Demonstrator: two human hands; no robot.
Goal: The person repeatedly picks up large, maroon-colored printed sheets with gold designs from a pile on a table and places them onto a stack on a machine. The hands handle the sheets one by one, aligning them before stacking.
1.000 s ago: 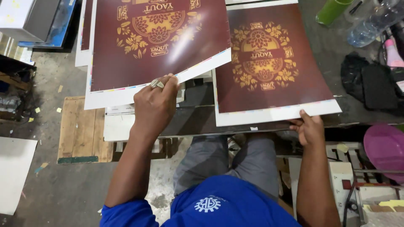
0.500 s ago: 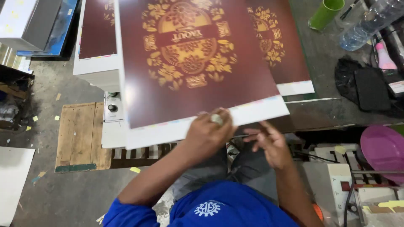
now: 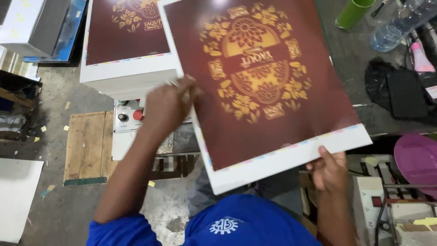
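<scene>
- Sheet [image 3: 268, 86] is now lifted and swung over toward the right; a second ago it lay on the stack [image 3: 129, 68] under the left hand, with a second print lying to its right.
- Both hands have shifted along its edges: left hand [image 3: 166, 107] pinches the left edge, fingers closed on it; right hand [image 3: 327, 168] holds the lower right corner, thumb on top of the white margin.
- Sheet sits tilted, off the stack, between the hands and above the person's lap. Reads as one sheet separated from the pile and mid-carry.
- Stack at upper left shows another print of the same design on top.
- Sheet: large, stiff, glossy card; maroon field, gold floral ornament, white border with small colour bars along the edge.
- Stack: thick block of white-edged sheets on a machine with a red button [image 3: 138, 115].
- Right side: green cup [image 3: 353, 13], clear plastic bottle [image 3: 400, 23], pink round basin [image 3: 419, 161].
- Floor: rough concrete, wooden pallet [image 3: 88, 146], paper scraps.
</scene>
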